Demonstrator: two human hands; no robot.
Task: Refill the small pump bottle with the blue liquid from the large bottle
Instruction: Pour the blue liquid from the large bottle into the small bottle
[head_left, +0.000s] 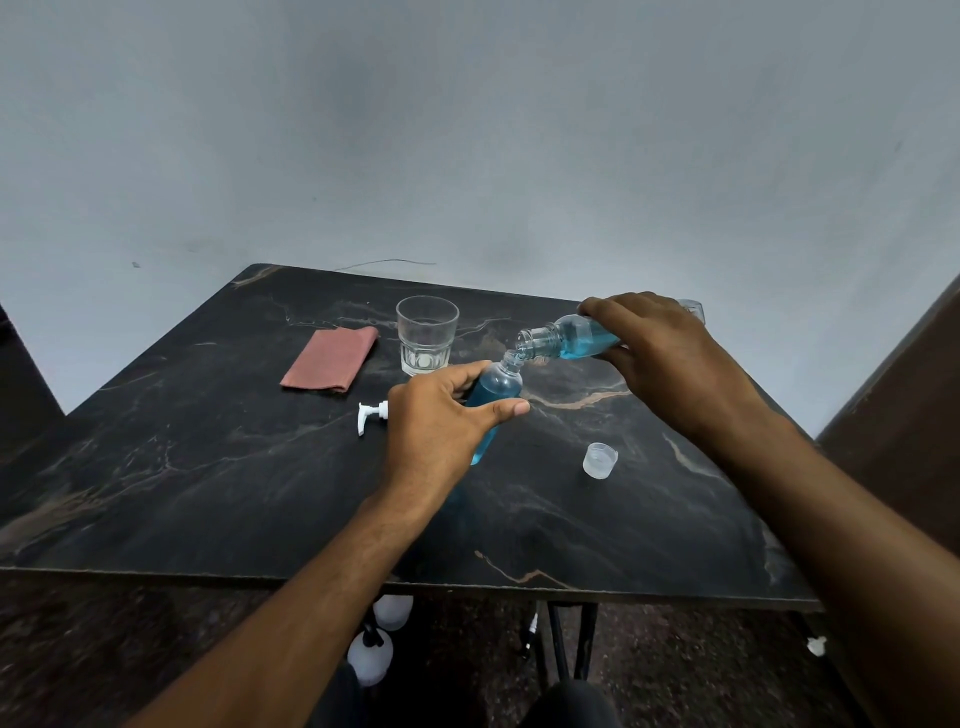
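Note:
My left hand (441, 421) grips the small clear bottle (493, 389), which holds blue liquid and leans to the right with its open neck up. My right hand (670, 358) holds the large clear bottle (571, 338) tipped almost flat, its open mouth just above and touching the small bottle's neck. Blue liquid fills the lower side of the large bottle. The white pump head (371, 414) lies on the table just left of my left hand. A translucent cap (600, 460) sits on the table to the right.
The dark marble-patterned table (208, 467) also carries an empty glass tumbler (427, 335) behind the bottles and a folded pink cloth (331, 358) at the back left. White bottles (382, 639) stand on the floor under the front edge.

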